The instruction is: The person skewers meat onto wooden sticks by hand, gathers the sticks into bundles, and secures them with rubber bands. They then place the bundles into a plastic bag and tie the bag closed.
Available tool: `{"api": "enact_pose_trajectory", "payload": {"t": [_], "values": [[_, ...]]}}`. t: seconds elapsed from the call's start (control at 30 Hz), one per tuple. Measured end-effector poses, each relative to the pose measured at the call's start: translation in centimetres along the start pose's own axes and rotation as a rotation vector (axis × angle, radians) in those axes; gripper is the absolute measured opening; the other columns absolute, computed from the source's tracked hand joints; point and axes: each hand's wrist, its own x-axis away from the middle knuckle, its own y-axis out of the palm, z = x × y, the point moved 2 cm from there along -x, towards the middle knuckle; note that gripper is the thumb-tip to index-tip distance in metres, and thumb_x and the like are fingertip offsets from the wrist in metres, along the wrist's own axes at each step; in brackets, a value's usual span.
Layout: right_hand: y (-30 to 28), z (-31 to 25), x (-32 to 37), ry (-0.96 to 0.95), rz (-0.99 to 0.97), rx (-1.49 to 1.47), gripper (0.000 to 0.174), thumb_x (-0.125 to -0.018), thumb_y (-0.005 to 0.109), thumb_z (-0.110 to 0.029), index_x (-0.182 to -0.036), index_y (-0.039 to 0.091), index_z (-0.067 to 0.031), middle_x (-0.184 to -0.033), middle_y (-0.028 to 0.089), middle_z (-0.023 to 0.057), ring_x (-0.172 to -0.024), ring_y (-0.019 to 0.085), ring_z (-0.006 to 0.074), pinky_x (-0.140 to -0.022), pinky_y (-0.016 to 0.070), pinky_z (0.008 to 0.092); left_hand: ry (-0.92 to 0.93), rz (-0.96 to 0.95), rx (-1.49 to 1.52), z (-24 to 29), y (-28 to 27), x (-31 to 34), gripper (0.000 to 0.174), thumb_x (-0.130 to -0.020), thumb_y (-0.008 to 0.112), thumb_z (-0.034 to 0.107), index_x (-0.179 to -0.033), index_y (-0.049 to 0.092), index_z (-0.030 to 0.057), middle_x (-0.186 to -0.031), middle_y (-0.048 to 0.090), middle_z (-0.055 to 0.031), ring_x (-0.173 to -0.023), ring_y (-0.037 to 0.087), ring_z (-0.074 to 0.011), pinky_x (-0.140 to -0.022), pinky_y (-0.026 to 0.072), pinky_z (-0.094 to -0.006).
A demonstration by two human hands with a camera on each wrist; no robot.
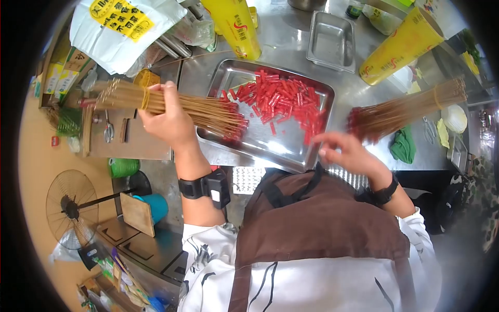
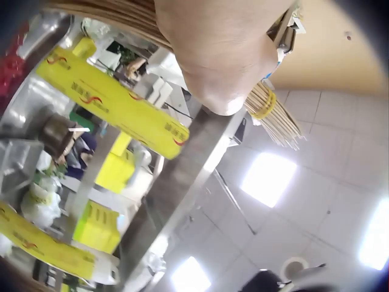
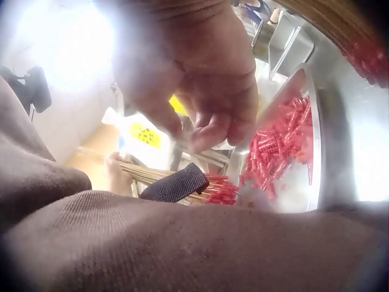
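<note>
My left hand grips a thick bundle of thin bamboo skewers over the left side of a metal tray. Red ends of the bundle point right, and a yellow band circles it near the hand. Short red pieces lie heaped across the tray. At the tray's front right corner is my right hand, its fingers loosely bent with nothing visible between them; the right wrist view shows those fingers close up. A second banded skewer bundle lies to the right, slightly blurred.
Yellow printed rolls stand behind the tray, one at the left and one at the right. Between them sits a small metal pan. A green cloth lies near the counter's front edge. A fan stands at left.
</note>
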Motion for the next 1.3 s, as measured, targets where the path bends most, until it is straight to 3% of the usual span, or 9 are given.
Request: {"api": "enact_pose_trajectory", "payload": {"t": [0.23, 0.47, 0.63, 0.77, 0.83, 1.03, 1.13, 1.27, 1.3], "values": [[-1.3, -5.5, -2.5, -0.186, 0.057, 0.058, 0.033, -0.09, 0.056, -0.016, -0.119, 0.052, 0.0002, -0.09, 0.061, 0.0043, -0.085, 0.058, 0.0114, -0.077, 0.0455, 0.0264, -0.02, -0.067, 0.018, 0.9, 0.7, -1.5, 0.018, -0.081, 0.068, 0.006, -0.091, 0.054, 0.002, -0.075, 0.058, -0.0045, -0.061, 0.057, -0.0112, -0.057, 0.0491, -0.024], [0.8, -21.3, -8.7, -1.059, 0.259, 0.574, 0.047, -0.091, 0.05, -0.029, -0.127, 0.047, 0.0014, -0.125, 0.051, 0.0197, -0.121, 0.045, 0.0335, -0.102, 0.033, 0.0399, -0.034, -0.07, -0.026, 1.2, 0.4, -0.5, 0.016, -0.079, 0.069, 0.005, -0.088, 0.057, 0.0016, -0.078, 0.06, -0.0039, -0.065, 0.056, -0.0096, -0.061, 0.0467, -0.0233], [7.4, -30.6, -13.1, -1.485, 0.341, 0.661, 0.053, -0.089, 0.048, -0.043, -0.116, 0.055, 0.0017, -0.124, 0.053, 0.0153, -0.121, 0.044, 0.0295, -0.099, 0.0336, 0.041, 0.207, -0.106, -0.056, 1.3, 0.3, 0.1, 0.036, -0.075, 0.072, 0.007, -0.105, 0.055, 0.0005, -0.093, 0.061, -0.0064, -0.085, 0.059, -0.0171, -0.076, 0.0468, -0.0307], [11.5, -30.4, -16.2, -1.578, 0.381, 0.935, 0.05, -0.09, 0.042, -0.046, -0.099, 0.063, -0.0013, -0.107, 0.062, 0.0125, -0.105, 0.056, 0.0262, -0.089, 0.0405, 0.0398, 0.109, -0.239, 0.059, -0.2, 0.2, 0.2, 0.057, -0.076, 0.072, 0.013, -0.124, 0.044, 0.0015, -0.123, 0.049, -0.0137, -0.113, 0.048, -0.0244, -0.093, 0.0394, -0.039], [12.5, -29.9, -17.0, -0.757, -0.293, 1.348, 0.044, -0.091, 0.048, -0.041, -0.095, 0.063, 0.0004, -0.086, 0.065, 0.0149, -0.097, 0.06, 0.029, -0.092, 0.0375, 0.043, 0.025, -0.322, -0.065, 0.7, -0.1, 0.2, 0.061, -0.077, 0.071, 0.015, -0.128, 0.04, 0.0017, -0.129, 0.043, -0.0149, -0.118, 0.043, -0.0243, -0.097, 0.0358, -0.0403], [12.2, -30.4, -17.0, -0.719, -0.279, 1.156, 0.037, -0.09, 0.051, -0.033, -0.096, 0.062, 0.0007, -0.083, 0.065, 0.0149, -0.091, 0.061, 0.0294, -0.091, 0.0386, 0.0429, -0.171, -0.354, 0.133, -3.8, -0.1, 1.5, 0.062, -0.074, 0.074, 0.011, -0.125, 0.043, -0.0025, -0.127, 0.048, -0.0149, -0.117, 0.047, -0.0216, -0.098, 0.0365, -0.0374], [11.2, -29.0, -17.3, -1.381, 0.095, 0.552, 0.04, -0.09, 0.048, -0.034, -0.104, 0.06, 0.0019, -0.094, 0.064, 0.0161, -0.096, 0.058, 0.0312, -0.086, 0.0426, 0.0413, 0.019, -0.45, 0.079, -2.1, -1.3, 1.1, 0.058, -0.076, 0.072, 0.012, -0.124, 0.043, -0.003, -0.126, 0.049, -0.0146, -0.119, 0.045, -0.0218, -0.099, 0.0343, -0.0357], [7.1, -27.0, -15.5, -1.293, 0.158, 0.407, 0.03, -0.088, 0.054, -0.016, -0.111, 0.055, 0.0032, -0.103, 0.06, 0.0164, -0.098, 0.055, 0.031, -0.088, 0.0408, 0.0383, -0.034, -0.349, 0.582, -5.2, -4.5, -3.5, 0.059, -0.075, 0.069, 0.007, -0.126, 0.042, -0.0014, -0.131, 0.044, -0.0141, -0.122, 0.043, -0.0255, -0.103, 0.0329, -0.0386], [6.6, -26.2, -15.0, -1.236, 0.171, 0.383, 0.029, -0.088, 0.054, -0.014, -0.111, 0.055, 0.0031, -0.104, 0.06, 0.0161, -0.098, 0.055, 0.0308, -0.088, 0.0405, 0.038, 0.166, -0.344, 0.204, -6.1, -5.4, -5.6, 0.06, -0.074, 0.068, 0.007, -0.127, 0.041, 0.0007, -0.133, 0.043, -0.0144, -0.123, 0.042, -0.0281, -0.104, 0.0322, -0.0407]]}}
